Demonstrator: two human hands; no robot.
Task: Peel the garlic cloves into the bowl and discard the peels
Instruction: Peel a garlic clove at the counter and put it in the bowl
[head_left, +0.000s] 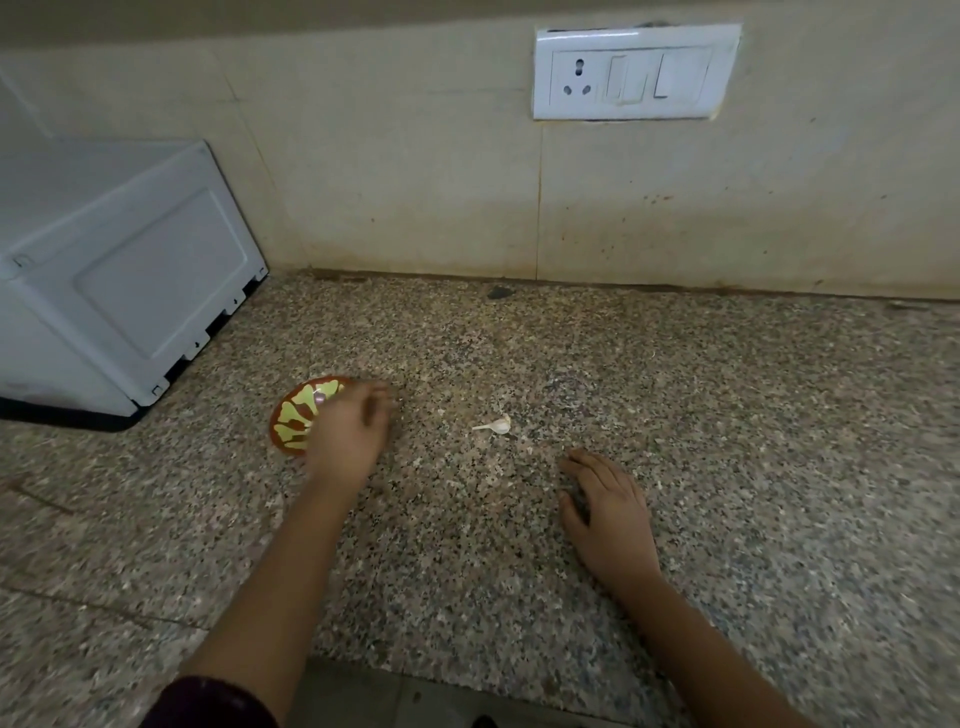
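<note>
Garlic clove (496, 425) lay on the counter (727, 415), right of the bowl (293, 418). It looked light and papery, best pinched by its tail. Left hand (348, 441) overlapped the bowl's rim, its grip too blurred to tell; right hand (608, 514) rested flat, holding nothing.

A bowl (293, 418) sat on the worktop (727, 415) left of centre, just in front of an appliance (119, 270) at the rear left. The left hand (348, 436) overlapped the bowl's right side. A garlic clove (496, 426) lay further right, apart from both hands, and the right hand (608, 512) rested on the worktop nearer the person. A switch plate (636, 73) was on the wall (389, 171) behind.
</note>
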